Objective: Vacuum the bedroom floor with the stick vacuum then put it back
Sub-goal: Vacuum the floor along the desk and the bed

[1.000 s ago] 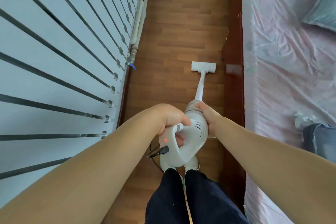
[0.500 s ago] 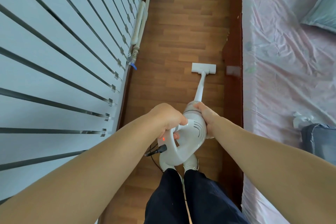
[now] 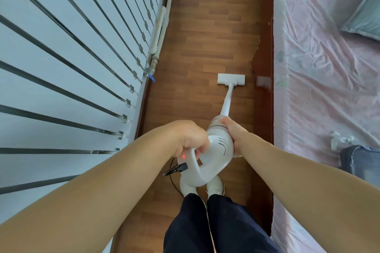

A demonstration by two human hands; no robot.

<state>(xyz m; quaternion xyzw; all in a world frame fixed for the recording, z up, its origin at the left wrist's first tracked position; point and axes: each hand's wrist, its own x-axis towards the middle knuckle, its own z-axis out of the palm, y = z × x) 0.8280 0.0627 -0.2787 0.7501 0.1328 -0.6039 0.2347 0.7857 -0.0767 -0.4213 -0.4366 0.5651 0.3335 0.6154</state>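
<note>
I hold a white stick vacuum (image 3: pixel 218 150) in front of me over the wooden floor (image 3: pixel 205 33). My left hand (image 3: pixel 189 137) is closed round its looped handle, just above a red light. My right hand (image 3: pixel 234 135) grips the right side of the motor body. The white tube runs forward to the flat floor head (image 3: pixel 231 79), which rests on the boards close to the dark wooden bed frame (image 3: pixel 265 96). A black cord (image 3: pixel 174 169) plugs into the handle and hangs to the floor.
A pale wall with dark horizontal rails (image 3: pixel 67 68) lines the left side, with a white pipe and valve (image 3: pixel 157 47) at its base. A bed with a pink sheet (image 3: pixel 320 88), a blue pillow (image 3: pixel 364 16) and a grey item (image 3: pixel 362 162) fills the right. My feet stand in the narrow aisle.
The floor head has slid a little farther forward along the aisle. Both hands keep the same hold on the vacuum.
</note>
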